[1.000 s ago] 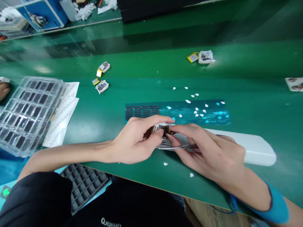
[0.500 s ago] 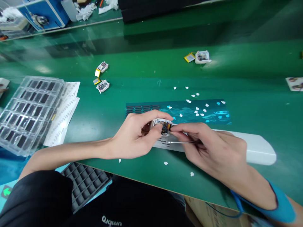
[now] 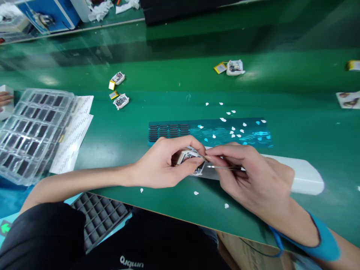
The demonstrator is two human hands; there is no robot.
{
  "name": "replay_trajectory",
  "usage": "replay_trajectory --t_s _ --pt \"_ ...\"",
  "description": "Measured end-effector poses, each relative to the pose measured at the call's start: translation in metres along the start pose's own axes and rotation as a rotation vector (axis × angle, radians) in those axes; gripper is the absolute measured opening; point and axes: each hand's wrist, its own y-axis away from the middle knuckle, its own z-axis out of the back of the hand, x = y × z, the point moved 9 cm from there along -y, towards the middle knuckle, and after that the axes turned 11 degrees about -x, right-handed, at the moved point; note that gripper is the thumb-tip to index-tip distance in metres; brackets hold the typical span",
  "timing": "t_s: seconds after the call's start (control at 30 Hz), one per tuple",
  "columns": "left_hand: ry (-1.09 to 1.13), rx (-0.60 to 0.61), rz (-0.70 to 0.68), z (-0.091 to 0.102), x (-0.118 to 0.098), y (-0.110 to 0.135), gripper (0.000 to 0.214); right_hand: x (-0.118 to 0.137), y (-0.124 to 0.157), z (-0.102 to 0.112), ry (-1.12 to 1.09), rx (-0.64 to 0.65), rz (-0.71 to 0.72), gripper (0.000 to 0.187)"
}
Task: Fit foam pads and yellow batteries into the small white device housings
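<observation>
My left hand (image 3: 161,163) is closed around a small white electronic device housing (image 3: 184,154) with its inner parts exposed. The thumb lies across the face of the housing and hides much of it. From the other side, my right hand (image 3: 253,174) brings its thumb and forefinger together at the housing's right edge, touching my left fingertips. Whatever those two fingertips pinch is too small to make out. Thin metal tweezers (image 3: 223,167) are tucked in the same right hand, their tip pointing left below the pinch. Beneath both hands lies a long white piece (image 3: 305,174).
A blue film strip (image 3: 180,141) carries rows of dark pieces and scattered white stickers. Open housings (image 3: 121,101) with yellow-edged batteries lie beyond, and another housing (image 3: 235,67) sits back right. At left are a clear compartment tray (image 3: 42,112), paper sheets (image 3: 74,140) and another person's hand (image 3: 5,98).
The housing has been tilted in my left hand, and its thumb has slid right over the inner parts. My right fingertips have shifted slightly right. Another person's hand has appeared at far left.
</observation>
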Motion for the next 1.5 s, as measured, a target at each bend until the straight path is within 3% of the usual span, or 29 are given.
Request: replay_trajectory --t_s 0.1,0.23,0.37,0.57,0.77,1.0,1.2,1.33,1.5 --pt "0.077 0.011 -0.001 -0.001 -0.003 0.000 0.011 0.000 0.003 0.004 -0.016 -0.023 -0.018 0.016" --pt "0.161 0.018 0.078 -0.004 0.003 0.002 0.017 0.006 0.004 0.008 -0.039 -0.026 0.084 0.029" --pt "0.218 0.029 0.102 -0.005 0.005 0.004 0.019 0.009 0.002 0.005 -0.083 0.045 0.139 0.031" --pt "0.198 0.030 0.062 -0.004 0.003 0.003 0.012 0.007 0.000 0.004 -0.036 0.077 0.132 0.042" --pt "0.196 -0.017 0.080 -0.001 0.009 0.000 0.010 -0.012 -0.009 0.010 0.109 -0.007 0.034 0.053" --pt "0.246 0.008 0.117 -0.003 0.018 0.002 0.027 -0.006 0.005 -0.005 0.012 0.132 0.174 0.031" --pt "0.182 -0.100 0.139 0.002 0.026 0.001 0.024 0.001 0.007 -0.003 0.014 0.127 0.228 0.041" --pt "0.172 -0.100 0.139 -0.004 0.026 0.005 0.020 0.010 0.011 -0.002 0.061 0.114 0.286 0.043" --pt "0.227 -0.127 0.031 -0.007 0.022 0.009 0.015 0.015 0.014 0.002 0.102 0.075 0.330 0.051"
